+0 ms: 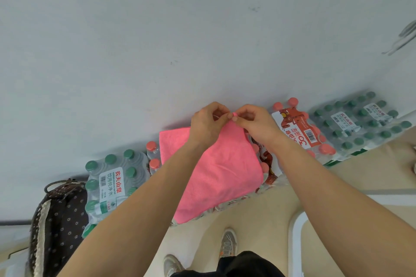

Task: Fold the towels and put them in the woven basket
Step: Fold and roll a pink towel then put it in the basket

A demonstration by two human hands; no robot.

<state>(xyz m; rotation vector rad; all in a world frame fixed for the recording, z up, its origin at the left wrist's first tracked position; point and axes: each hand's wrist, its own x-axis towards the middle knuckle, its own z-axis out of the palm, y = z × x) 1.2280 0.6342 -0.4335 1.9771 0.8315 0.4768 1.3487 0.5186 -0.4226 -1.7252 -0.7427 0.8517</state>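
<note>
A pink towel [216, 168] lies spread over shrink-wrapped packs of bottles against the wall. My left hand [206, 125] and my right hand [256, 122] meet at its far corner, and both pinch that corner between thumb and fingers, lifting it slightly off the packs. The woven basket [57, 227], dark with a dotted fabric lining and a handle, stands on the floor at the lower left, well apart from both hands. Its inside is mostly hidden.
Packs of green-capped bottles [112, 184] sit left of the towel, red-capped packs [299, 128] and more green-capped packs [360, 123] to the right. A white wall rises behind. My shoes [227, 243] stand on the beige floor; a white object's edge [297, 243] is at lower right.
</note>
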